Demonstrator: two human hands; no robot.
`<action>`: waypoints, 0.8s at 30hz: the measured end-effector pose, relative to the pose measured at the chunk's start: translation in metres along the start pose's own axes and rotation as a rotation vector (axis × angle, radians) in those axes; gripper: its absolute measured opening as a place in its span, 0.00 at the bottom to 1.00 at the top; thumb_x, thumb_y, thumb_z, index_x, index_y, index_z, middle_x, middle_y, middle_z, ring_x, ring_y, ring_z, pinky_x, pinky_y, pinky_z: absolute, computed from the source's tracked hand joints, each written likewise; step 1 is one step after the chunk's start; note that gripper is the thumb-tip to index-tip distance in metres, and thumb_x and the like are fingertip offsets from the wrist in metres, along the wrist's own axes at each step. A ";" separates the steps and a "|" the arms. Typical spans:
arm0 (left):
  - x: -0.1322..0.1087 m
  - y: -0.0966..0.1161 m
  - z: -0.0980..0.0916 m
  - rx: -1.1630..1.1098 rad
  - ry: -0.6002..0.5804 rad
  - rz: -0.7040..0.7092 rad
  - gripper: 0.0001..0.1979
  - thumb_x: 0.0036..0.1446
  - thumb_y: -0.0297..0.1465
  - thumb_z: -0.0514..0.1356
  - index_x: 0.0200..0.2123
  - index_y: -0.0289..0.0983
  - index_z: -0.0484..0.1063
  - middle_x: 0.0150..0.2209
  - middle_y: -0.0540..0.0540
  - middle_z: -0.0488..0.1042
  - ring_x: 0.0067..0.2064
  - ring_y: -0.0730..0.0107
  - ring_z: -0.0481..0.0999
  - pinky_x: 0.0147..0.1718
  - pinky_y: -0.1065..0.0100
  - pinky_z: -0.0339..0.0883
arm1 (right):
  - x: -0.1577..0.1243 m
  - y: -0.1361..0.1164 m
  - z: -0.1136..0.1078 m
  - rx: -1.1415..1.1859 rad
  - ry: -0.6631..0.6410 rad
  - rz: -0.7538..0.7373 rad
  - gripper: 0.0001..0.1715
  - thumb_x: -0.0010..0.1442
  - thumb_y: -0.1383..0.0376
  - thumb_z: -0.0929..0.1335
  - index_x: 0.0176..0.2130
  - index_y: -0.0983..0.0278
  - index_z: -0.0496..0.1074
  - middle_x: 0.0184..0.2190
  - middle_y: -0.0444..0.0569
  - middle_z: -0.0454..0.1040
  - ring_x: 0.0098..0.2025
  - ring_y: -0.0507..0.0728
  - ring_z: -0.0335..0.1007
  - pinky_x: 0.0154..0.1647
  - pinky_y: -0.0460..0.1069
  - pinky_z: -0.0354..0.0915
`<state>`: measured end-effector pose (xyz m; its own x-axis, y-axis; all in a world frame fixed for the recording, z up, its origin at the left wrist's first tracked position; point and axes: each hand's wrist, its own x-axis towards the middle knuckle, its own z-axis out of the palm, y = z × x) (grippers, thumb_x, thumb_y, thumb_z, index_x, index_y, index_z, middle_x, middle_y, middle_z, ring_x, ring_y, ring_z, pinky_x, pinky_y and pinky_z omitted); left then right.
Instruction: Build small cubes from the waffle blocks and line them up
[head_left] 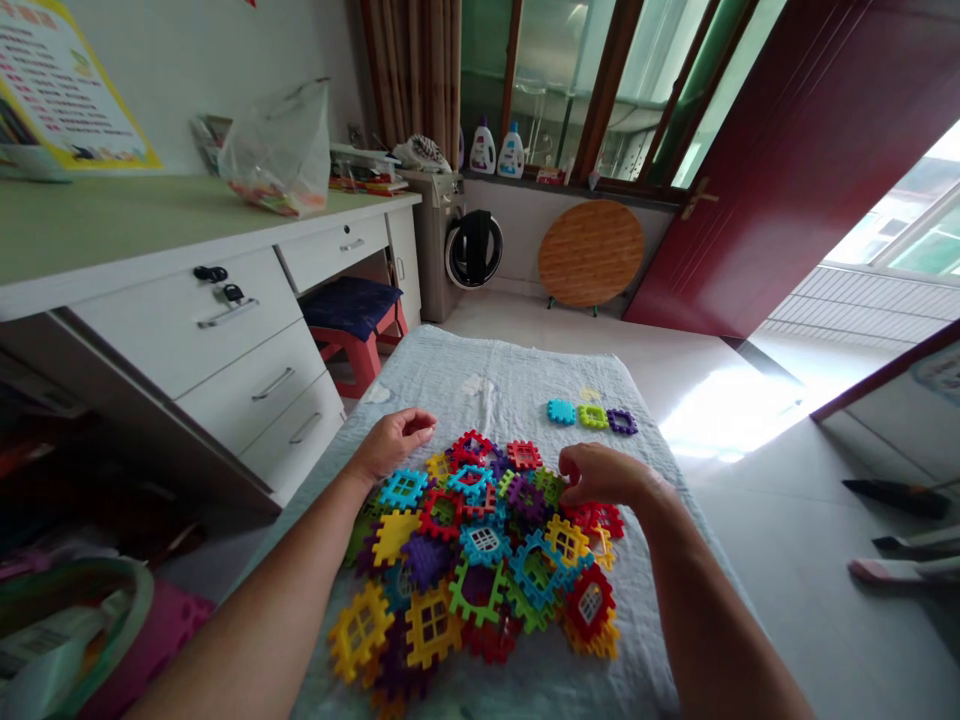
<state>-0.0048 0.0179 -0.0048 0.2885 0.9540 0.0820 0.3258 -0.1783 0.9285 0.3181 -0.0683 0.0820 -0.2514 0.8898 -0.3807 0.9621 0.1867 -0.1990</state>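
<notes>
A heap of colourful plastic interlocking building pieces lies on the cloth-covered table, many with window-like openings. My left hand rests at the heap's far left edge, fingers loosely bent and nothing visible in them. Close to it is a blue window piece. Over the right side of the heap is my right hand, its bent fingers and thumb apart beside a green piece. Whether it touches that piece is unclear. Beyond it, a blue piece, a lime green frame and a purple frame lie in a row.
A pale cloth covers the table. To the left stand a white desk with drawers and a red stool. A washing machine, a round wooden tabletop and a dark red door are farther back.
</notes>
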 end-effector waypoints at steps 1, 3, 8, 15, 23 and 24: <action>0.000 0.000 0.000 0.001 -0.003 0.001 0.16 0.48 0.38 0.62 0.38 0.35 0.72 0.35 0.46 0.76 0.37 0.65 0.74 0.40 0.65 0.67 | 0.001 -0.002 0.002 0.007 -0.008 0.000 0.16 0.43 0.62 0.73 0.35 0.64 0.72 0.31 0.48 0.74 0.31 0.54 0.65 0.27 0.46 0.55; 0.001 0.000 0.000 0.003 -0.010 0.004 0.16 0.48 0.38 0.62 0.38 0.35 0.72 0.35 0.46 0.76 0.37 0.65 0.74 0.40 0.65 0.67 | 0.003 -0.003 0.005 0.033 -0.007 -0.003 0.17 0.42 0.64 0.73 0.35 0.64 0.72 0.29 0.46 0.73 0.30 0.53 0.64 0.26 0.46 0.54; 0.001 -0.003 0.000 0.009 -0.007 0.006 0.15 0.49 0.38 0.62 0.38 0.35 0.72 0.35 0.46 0.75 0.37 0.66 0.74 0.40 0.65 0.67 | 0.002 0.005 0.002 0.121 0.090 -0.110 0.12 0.44 0.71 0.70 0.33 0.63 0.70 0.28 0.43 0.70 0.29 0.51 0.61 0.27 0.45 0.53; 0.000 -0.001 0.000 0.006 -0.007 0.002 0.15 0.49 0.38 0.62 0.38 0.35 0.72 0.35 0.46 0.75 0.37 0.66 0.74 0.40 0.65 0.67 | 0.015 -0.003 0.007 0.099 0.591 -0.053 0.07 0.50 0.74 0.63 0.27 0.63 0.64 0.26 0.44 0.65 0.27 0.49 0.55 0.28 0.46 0.50; -0.001 0.000 0.000 -0.002 -0.008 -0.013 0.15 0.49 0.38 0.62 0.38 0.36 0.72 0.35 0.46 0.75 0.37 0.66 0.73 0.40 0.66 0.66 | 0.026 -0.002 0.016 0.232 0.427 -0.150 0.07 0.57 0.65 0.63 0.28 0.63 0.67 0.24 0.43 0.68 0.26 0.50 0.60 0.28 0.45 0.52; -0.001 0.000 0.000 0.000 -0.009 -0.011 0.15 0.49 0.38 0.62 0.38 0.35 0.72 0.35 0.46 0.75 0.37 0.66 0.73 0.40 0.66 0.66 | 0.025 0.001 0.014 0.230 0.442 -0.118 0.08 0.58 0.65 0.62 0.29 0.64 0.68 0.25 0.44 0.68 0.27 0.50 0.61 0.29 0.46 0.53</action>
<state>-0.0046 0.0172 -0.0051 0.2931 0.9536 0.0683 0.3294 -0.1678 0.9292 0.3114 -0.0522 0.0597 -0.2406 0.9685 0.0648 0.8691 0.2446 -0.4298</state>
